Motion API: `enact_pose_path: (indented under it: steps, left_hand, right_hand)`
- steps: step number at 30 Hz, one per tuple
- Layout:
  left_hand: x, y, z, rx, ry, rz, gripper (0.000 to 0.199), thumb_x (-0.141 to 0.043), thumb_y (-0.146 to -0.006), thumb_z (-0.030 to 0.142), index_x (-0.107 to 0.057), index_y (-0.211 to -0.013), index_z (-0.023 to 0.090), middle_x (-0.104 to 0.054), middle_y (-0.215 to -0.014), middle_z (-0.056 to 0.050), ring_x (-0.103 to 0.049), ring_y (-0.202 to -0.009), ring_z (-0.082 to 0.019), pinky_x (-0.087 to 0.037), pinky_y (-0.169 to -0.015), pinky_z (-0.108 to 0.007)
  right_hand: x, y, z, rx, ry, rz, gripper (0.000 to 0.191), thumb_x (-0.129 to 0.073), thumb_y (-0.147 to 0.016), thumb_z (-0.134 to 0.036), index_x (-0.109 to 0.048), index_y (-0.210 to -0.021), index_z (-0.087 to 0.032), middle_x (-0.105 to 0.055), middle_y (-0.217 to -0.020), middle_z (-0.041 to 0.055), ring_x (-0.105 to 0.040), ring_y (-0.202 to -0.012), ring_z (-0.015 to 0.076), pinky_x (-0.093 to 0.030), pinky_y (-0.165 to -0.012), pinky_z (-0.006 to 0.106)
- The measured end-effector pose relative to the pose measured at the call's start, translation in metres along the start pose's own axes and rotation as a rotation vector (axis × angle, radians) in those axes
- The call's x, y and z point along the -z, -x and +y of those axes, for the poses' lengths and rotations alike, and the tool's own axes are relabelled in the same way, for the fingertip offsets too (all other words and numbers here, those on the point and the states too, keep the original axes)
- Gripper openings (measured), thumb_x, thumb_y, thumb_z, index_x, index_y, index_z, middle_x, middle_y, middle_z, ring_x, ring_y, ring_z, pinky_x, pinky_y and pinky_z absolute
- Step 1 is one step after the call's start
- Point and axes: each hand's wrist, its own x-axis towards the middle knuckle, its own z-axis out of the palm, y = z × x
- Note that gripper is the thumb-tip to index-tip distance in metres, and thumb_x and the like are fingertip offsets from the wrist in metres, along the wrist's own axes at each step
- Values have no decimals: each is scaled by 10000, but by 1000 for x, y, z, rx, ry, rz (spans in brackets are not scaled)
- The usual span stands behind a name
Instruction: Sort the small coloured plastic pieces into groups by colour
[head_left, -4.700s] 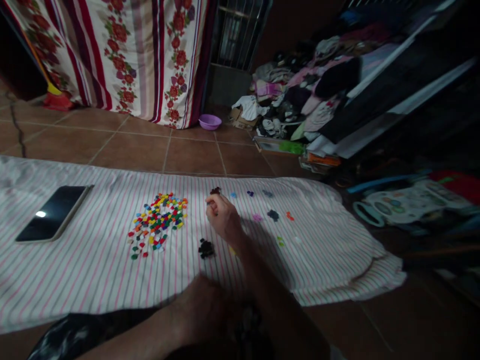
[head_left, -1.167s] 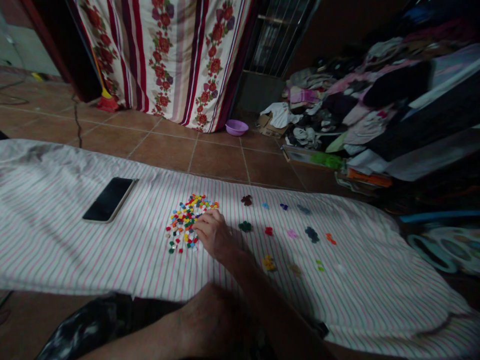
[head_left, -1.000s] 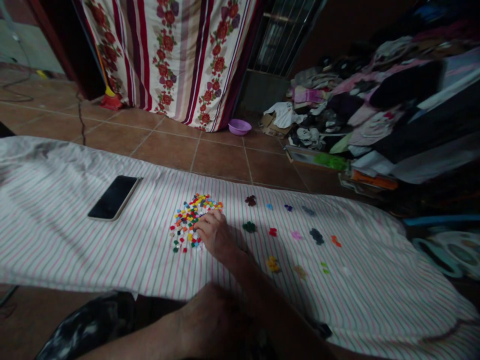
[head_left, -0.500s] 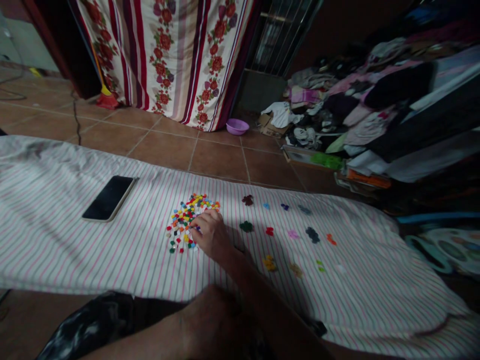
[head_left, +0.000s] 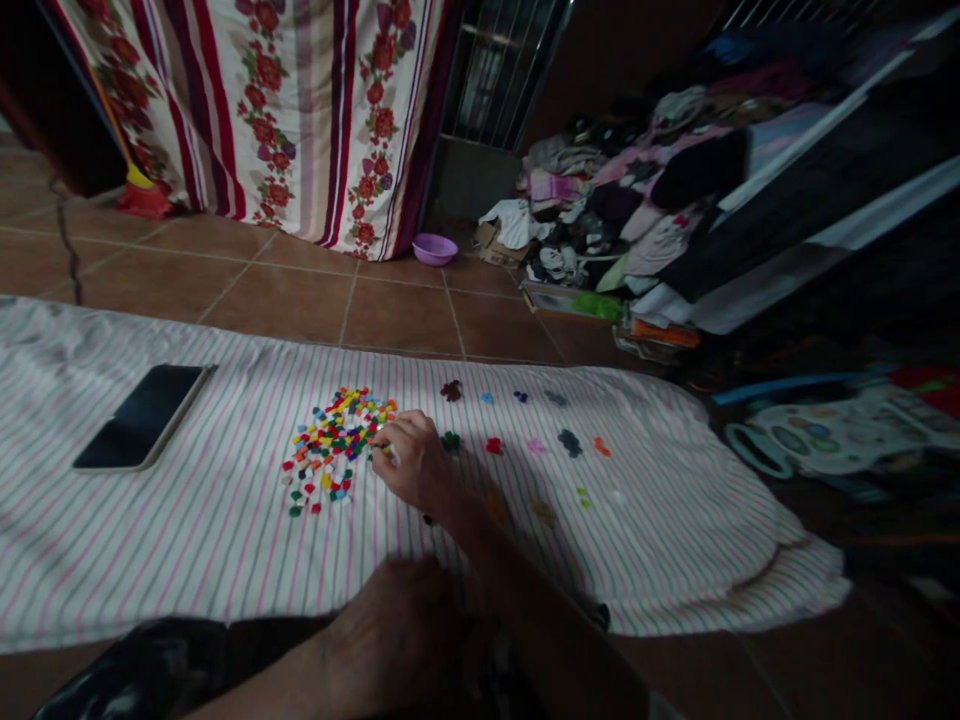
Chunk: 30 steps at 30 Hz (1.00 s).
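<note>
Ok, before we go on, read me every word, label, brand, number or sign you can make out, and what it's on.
None: no text is legible in this view.
Phone: dark screen, no readable text.
Small coloured pieces in the pile: too small to tell if marked.
Pale panel at right: coloured patches, too blurred to tell any lettering.
Curtain: flowers and stripes, no lettering seen.
</note>
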Motion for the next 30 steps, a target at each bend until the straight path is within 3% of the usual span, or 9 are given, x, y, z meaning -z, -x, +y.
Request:
enact_pose_path:
  steps: [2,7,13,17,22,30]
  left_hand:
    - [0,0,0,-2,17,19,105,-511,-901,260,-610,-921,233,-653,-856,-4,-556,-770,-182,-432,-645,-307]
    - [-11,2,-3,-30,78,244,122,-516,-912,301,-575,-831,232,-615,-810,8,-519,-774,-174,-372,-645,-313]
    - [-11,1,-2,-6,104,209,87,-521,-886,210,-548,-803,211,-607,-835,-1,-502,-766,-165,-358,-640,-313]
    - [-9,-1,-2,-16,106,192,109,-512,-884,194,-533,-778,208,-600,-845,-4,-505,-789,-165,-372,-658,-307]
    - [-10,-2,-3,2,131,171,96,-492,-883,174,-529,-800,205,-588,-863,-14,-508,-793,-154,-388,-668,-287]
    - [-15,-5,-4,10,99,171,81,-472,-892,189,-516,-827,207,-601,-873,-14,-525,-793,-166,-380,-663,-297]
  right_hand:
    - [7,3,7,-37,9,19,71,-556,-797,-157,-596,-757,-199,-656,-779,42,-554,-892,218,-423,-828,350]
    - [27,12,33,-101,77,94,85,-538,-778,-143,-569,-725,-201,-650,-760,43,-545,-876,221,-415,-837,342]
    - [65,28,88,-189,205,251,165,-459,-824,-178,-576,-712,-208,-643,-730,52,-563,-809,212,-423,-848,348]
    - [100,49,124,-453,288,308,161,-484,-794,-212,-634,-736,-200,-685,-787,63,-596,-830,215,-433,-862,348]
    - [138,85,156,-768,403,256,239,-475,-824,-274,-699,-807,-191,-718,-823,79,-626,-846,224,-439,-857,335]
    - [156,118,174,-1039,419,196,218,-539,-833,-322,-727,-880,-221,-721,-831,56,-639,-759,194,-414,-650,271]
